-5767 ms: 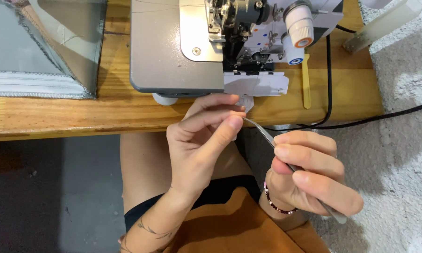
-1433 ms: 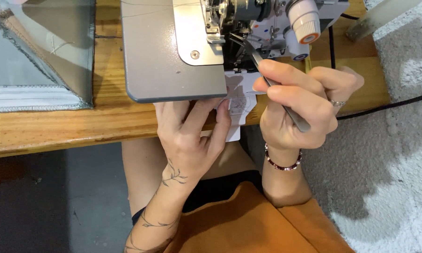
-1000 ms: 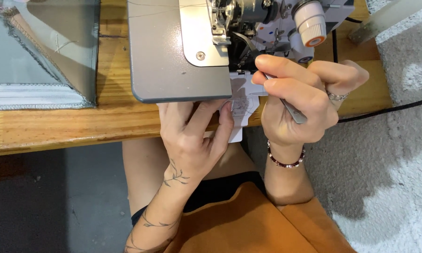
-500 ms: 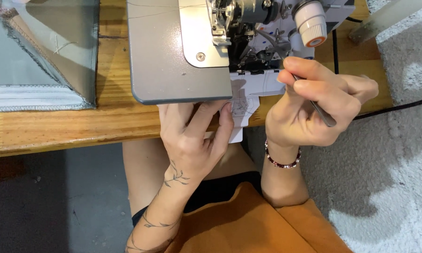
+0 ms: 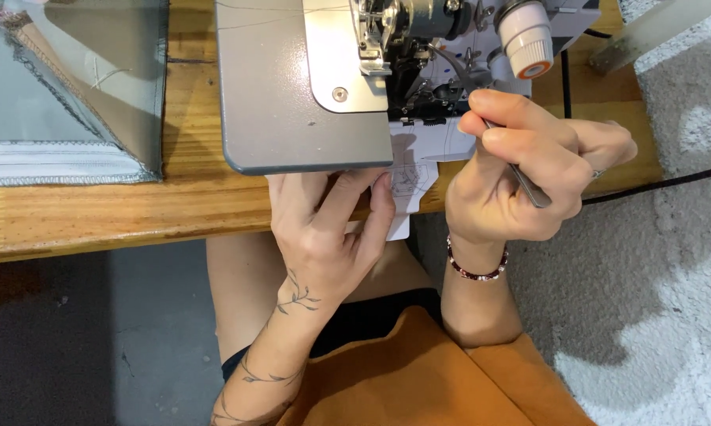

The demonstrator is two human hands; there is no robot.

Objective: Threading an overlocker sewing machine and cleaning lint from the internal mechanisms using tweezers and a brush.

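Right hand [image 5: 529,177]: grip pinched shut on thin metal tweezers [image 5: 521,173], tips at the sewing machine [image 5: 292,87] threading area. Left hand [image 5: 328,229]: fingers flat, pressing the white open cover [image 5: 418,158] just left. Wooden desk [image 5: 95,213] beneath.

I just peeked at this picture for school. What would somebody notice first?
First, the grey metal sewing machine on the wooden table, its front cover open. The right hand pokes thin metal tweezers into its workings, while the left hand rests below at the machine's front edge. Folded grey fabric lies far left.
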